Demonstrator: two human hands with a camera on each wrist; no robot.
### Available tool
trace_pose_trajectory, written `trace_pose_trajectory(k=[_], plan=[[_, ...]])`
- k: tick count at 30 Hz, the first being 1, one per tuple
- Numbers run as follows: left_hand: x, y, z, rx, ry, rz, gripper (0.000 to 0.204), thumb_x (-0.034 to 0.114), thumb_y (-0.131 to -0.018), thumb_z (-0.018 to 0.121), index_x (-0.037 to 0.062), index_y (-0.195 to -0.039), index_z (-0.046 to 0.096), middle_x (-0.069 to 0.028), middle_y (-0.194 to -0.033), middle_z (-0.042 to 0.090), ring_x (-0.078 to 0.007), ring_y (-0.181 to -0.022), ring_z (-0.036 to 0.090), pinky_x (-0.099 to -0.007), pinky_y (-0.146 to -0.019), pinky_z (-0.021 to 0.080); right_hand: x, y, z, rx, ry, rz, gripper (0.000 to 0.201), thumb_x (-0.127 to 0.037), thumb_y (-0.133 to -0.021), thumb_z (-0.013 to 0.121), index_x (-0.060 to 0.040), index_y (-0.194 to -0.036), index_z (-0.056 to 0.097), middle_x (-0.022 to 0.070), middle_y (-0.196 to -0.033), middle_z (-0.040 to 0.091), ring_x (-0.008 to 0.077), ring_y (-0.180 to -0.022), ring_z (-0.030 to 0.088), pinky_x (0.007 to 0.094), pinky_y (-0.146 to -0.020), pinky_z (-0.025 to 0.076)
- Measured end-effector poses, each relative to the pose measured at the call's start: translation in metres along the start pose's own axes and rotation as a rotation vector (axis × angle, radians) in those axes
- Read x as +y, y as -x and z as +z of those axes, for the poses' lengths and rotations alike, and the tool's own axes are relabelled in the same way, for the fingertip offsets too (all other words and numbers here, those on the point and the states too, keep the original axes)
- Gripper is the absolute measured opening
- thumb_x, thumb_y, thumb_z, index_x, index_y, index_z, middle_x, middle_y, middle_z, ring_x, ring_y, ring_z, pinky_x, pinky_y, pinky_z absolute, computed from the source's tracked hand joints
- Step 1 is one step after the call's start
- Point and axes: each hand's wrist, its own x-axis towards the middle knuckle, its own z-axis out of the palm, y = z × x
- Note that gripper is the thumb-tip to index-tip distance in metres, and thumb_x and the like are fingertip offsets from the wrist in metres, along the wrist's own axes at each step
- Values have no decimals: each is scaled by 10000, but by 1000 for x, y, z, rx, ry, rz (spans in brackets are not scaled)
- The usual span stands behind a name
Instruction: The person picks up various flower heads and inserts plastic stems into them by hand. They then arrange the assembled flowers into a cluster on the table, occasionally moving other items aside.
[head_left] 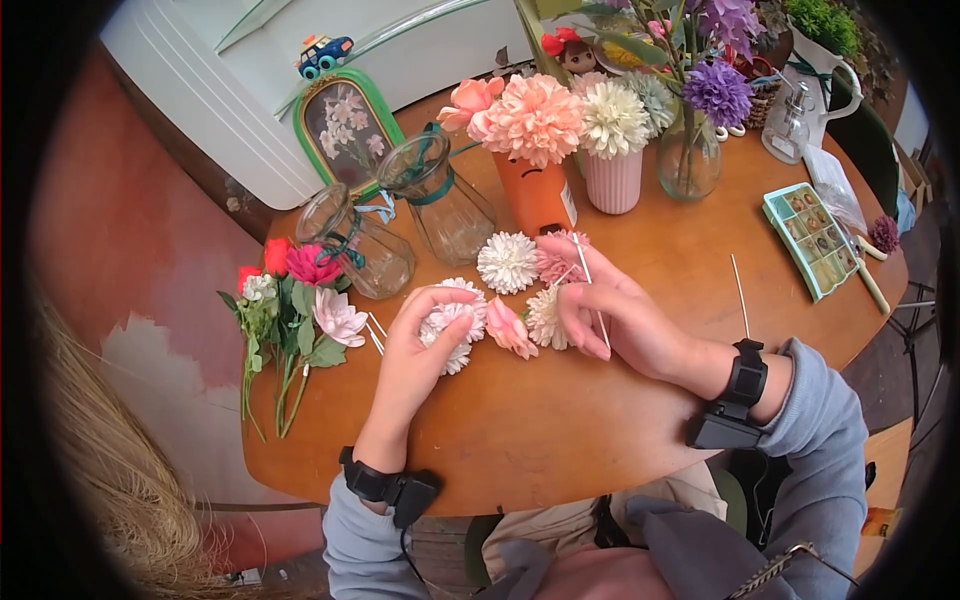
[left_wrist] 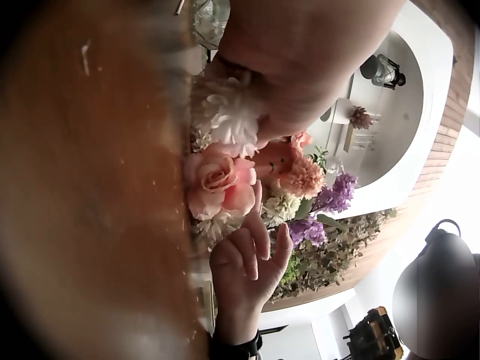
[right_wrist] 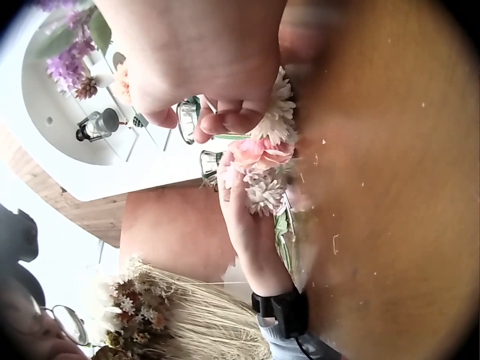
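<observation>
My left hand [head_left: 415,335] rests with relaxed fingers at a pale pink-white flower head [head_left: 462,318]. The right wrist view shows the same left hand [right_wrist: 251,232] beside the flowers. A thin white stick [head_left: 584,262] is pinched in my right hand [head_left: 630,320], above a cream flower head [head_left: 543,318]. From the left wrist, the right hand [left_wrist: 251,262] has bent fingers; the stick cannot be made out there. Between the hands lies a pink rose head [head_left: 508,328], with a white flower head [head_left: 507,262] and a darker pink one [head_left: 562,262] behind.
Stemmed flowers [head_left: 300,330] lie at the left. Glass vases [head_left: 375,260], an orange container [head_left: 535,190], a pink ribbed pot [head_left: 613,183] and a vase of purple flowers [head_left: 690,160] stand behind. A compartment box [head_left: 812,240] and another thin stick [head_left: 740,295] are at the right.
</observation>
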Motion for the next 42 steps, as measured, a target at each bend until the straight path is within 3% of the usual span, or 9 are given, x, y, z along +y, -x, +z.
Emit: trace_pose_trajectory(k=[6, 9, 15, 19, 28, 31, 34, 37, 42], plan=[[-4, -2, -1, 34, -71, -20, 156, 79, -812, 632, 29, -960, 638, -66, -1012, 590, -172, -1010, 534, -283, -908, 381, -5, 3, 5, 158, -5, -63, 625, -151, -914, 478, -86, -1439, 146, 92, -934, 558, 88, -596, 502, 199, -528, 414], [-3, -1, 0, 46, -83, -14, 155, 81, -811, 635, 27, -956, 641, -67, -1016, 588, -170, -1007, 535, -280, -902, 383, -1, -1, 3, 288, 152, -197, 610, -73, -885, 501, -85, -1423, 214, 68, -1019, 512, 76, -664, 506, 201, -547, 425], [-5, -1, 0, 5, -70, -30, 161, 75, -811, 633, 31, -965, 643, -65, -1017, 587, -173, -997, 541, -283, -892, 393, 13, -7, -12, 349, 519, -8, 464, -85, -797, 653, -61, -1231, 488, 41, -983, 467, 74, -678, 492, 211, -610, 454], [-7, -2, 0, -73, -101, -15, 185, 54, -797, 630, 32, -981, 638, -69, -1008, 596, -187, -1007, 551, -297, -900, 402, 19, -5, -13, 232, 756, -105, 502, -147, -731, 739, -57, -1175, 522, 68, -940, 489, 97, -657, 497, 235, -630, 461], [-5, -2, 2, -120, -132, 33, 193, 28, -793, 616, 32, -985, 636, -77, -1021, 604, -198, -1003, 561, -307, -898, 412, 12, -3, -6, 125, 946, -58, 340, -117, -771, 691, -63, -1088, 584, 42, -795, 529, 108, -653, 508, 255, -606, 452], [-5, -2, 2, -75, -127, 32, 176, 38, -808, 609, 28, -982, 636, -76, -1020, 597, -192, -1006, 554, -300, -898, 406, 17, -6, -10, 138, 800, -65, 213, -89, -835, 610, -47, -1044, 615, 15, -749, 544, 79, -631, 497, 239, -569, 436], [-7, -2, 1, -24, -84, 23, 161, 59, -827, 604, 22, -981, 636, -81, -1025, 587, -186, -1020, 540, -294, -906, 394, 11, -5, -8, 180, 553, 121, 165, -73, -877, 547, -34, -1007, 639, -12, -717, 562, 53, -617, 501, 214, -545, 432], [-8, -2, 2, 14, -42, 15, 155, 85, -843, 604, 18, -979, 637, -90, -1042, 579, -185, -1039, 527, -296, -920, 381, 12, -5, -10, 187, 451, 101, 181, -118, -917, 512, -47, -1030, 634, -28, -759, 585, 27, -646, 513, 180, -554, 422], [-10, -2, 1, 7, -6, -16, 160, 116, -858, 599, 20, -980, 639, -94, -1073, 568, -187, -1057, 517, -302, -936, 369, 12, -6, -7, 182, 476, 108, 154, -76, -867, 555, -27, -986, 639, -19, -736, 578, 39, -637, 523, 193, -549, 439]])
